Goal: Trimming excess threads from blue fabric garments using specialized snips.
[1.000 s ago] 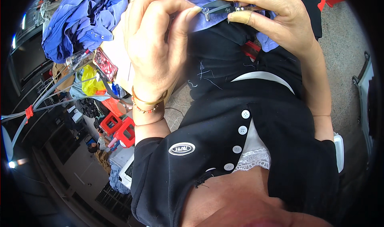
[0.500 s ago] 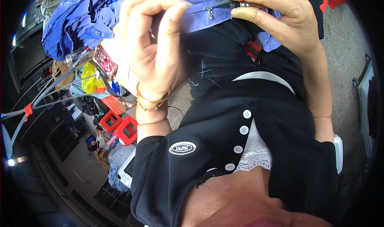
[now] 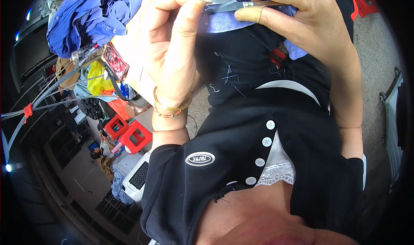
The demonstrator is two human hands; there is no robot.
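Observation:
At the top edge, my right hand [image 3: 297, 18] is closed around a pair of thread snips [image 3: 233, 6], whose dark, narrow blades point left. A tan bandage wraps my right thumb. Close to the blade tips, my left hand [image 3: 174, 51] pinches thumb and forefinger together on what looks like a fine pale thread. Under both hands lies a blue-violet ribbed garment [image 3: 228, 23], draped over my lap in black trousers. The fingers and the top edge of the picture hide part of it.
A heap of blue-violet garments [image 3: 88, 18] with metal eyelets lies on a pale table at left. Beside it are a red patterned packet [image 3: 115, 63] and a yellow bag [image 3: 98, 79]. Red stools [image 3: 136, 136] stand lower left. Loose thread clippings [image 3: 228, 76] cling to my trousers.
My right hand and the snips have moved left, bringing the blades to my left fingertips. My left thumb and forefinger have come together into a pinch.

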